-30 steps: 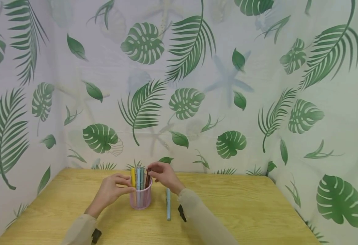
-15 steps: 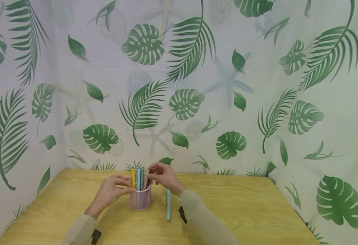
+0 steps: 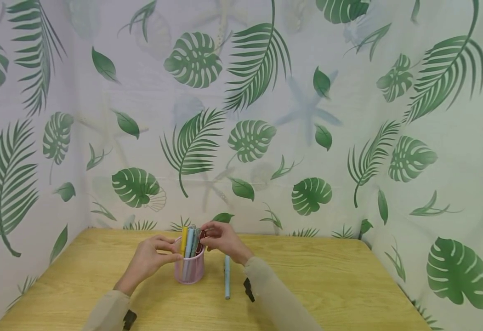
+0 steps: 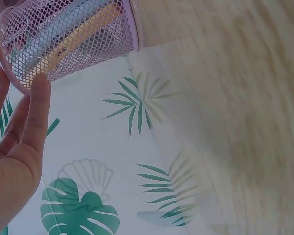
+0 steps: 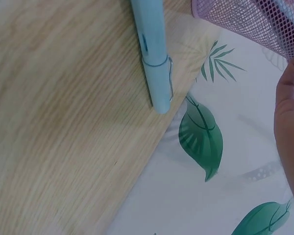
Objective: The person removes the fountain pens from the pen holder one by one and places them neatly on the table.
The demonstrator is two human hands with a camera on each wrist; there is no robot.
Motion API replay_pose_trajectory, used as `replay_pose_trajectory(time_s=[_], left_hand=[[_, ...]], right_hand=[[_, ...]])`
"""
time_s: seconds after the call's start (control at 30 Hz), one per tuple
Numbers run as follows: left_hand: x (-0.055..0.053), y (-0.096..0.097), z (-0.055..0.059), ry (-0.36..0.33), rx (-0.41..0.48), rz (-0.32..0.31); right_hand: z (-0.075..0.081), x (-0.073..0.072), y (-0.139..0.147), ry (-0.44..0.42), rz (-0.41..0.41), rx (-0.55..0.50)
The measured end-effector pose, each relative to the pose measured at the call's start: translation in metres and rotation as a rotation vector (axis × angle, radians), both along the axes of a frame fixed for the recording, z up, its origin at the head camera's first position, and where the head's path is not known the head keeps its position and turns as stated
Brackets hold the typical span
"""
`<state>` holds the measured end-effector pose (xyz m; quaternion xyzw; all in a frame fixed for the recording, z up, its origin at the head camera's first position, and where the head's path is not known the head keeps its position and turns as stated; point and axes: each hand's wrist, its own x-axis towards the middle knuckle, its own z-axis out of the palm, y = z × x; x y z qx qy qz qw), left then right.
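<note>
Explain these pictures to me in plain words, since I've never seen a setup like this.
There is no machine here, just a person's two bare hands. The wide picture comes from a camera worn on the head, looking forward and down. The two close-ups come from cameras worn on the wrists, one beside each hand, so they look tipped over.

On the wooden table stands a pink mesh cup with several pens leaning in it, among them a yellow pen. The left hand holds the cup near its rim. The right hand pinches a dark red pen in the cup. A loose light blue pen lies on the table to the cup's right.
</note>
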<state>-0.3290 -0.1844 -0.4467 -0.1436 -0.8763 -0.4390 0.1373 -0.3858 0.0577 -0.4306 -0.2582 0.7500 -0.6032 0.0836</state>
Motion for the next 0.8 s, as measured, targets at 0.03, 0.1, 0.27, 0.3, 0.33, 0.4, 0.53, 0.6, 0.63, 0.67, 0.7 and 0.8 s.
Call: replay_pose_trajectory(time_s=[0.03,0.1,0.27,0.3,0.33,0.4,0.53,0.6,0.63,0.67,0.7,0.8], left_hand=[[0.0003,0.0001,0.0003,0.000,0.002,-0.001],[0.0007,0.0002,0.0007,0.003,0.005,-0.001],[0.0012,-0.0001,0.0004,0.006,0.004,0.000],[0.0013,-0.0002,0.0002,0.006,0.003,0.001],[0.0012,-0.0003,-0.0001,0.006,0.001,0.002],[0.0010,-0.0005,-0.0006,0.006,-0.001,0.003],[0.0006,-0.0008,-0.0010,0.013,-0.016,0.007],[0.0005,-0.0009,-0.0010,0.021,-0.025,0.007],[0.0006,-0.0009,-0.0009,0.025,-0.028,0.005],[0.0007,-0.0009,-0.0008,0.028,-0.032,0.004],[0.0008,-0.0010,-0.0006,0.030,-0.033,0.002],[0.0013,-0.0002,0.0004,0.028,-0.034,0.001]], right_hand=[[-0.0002,0.0000,0.0011,-0.004,0.008,-0.003],[-0.0003,0.0002,0.0025,-0.007,0.014,-0.001],[-0.0040,-0.0018,0.0014,0.009,-0.009,0.006],[-0.0053,-0.0026,0.0006,0.014,-0.016,0.008],[-0.0064,-0.0031,-0.0002,0.017,-0.023,0.006],[-0.0079,-0.0034,-0.0015,0.024,-0.036,0.004],[-0.0080,-0.0024,-0.0028,0.032,-0.059,-0.014],[-0.0070,-0.0015,-0.0028,0.037,-0.070,-0.027],[-0.0066,-0.0013,-0.0028,0.039,-0.076,-0.031],[-0.0060,-0.0011,-0.0028,0.041,-0.080,-0.037],[-0.0054,-0.0011,-0.0028,0.044,-0.083,-0.043],[-0.0037,-0.0014,-0.0020,0.059,-0.088,-0.056]])
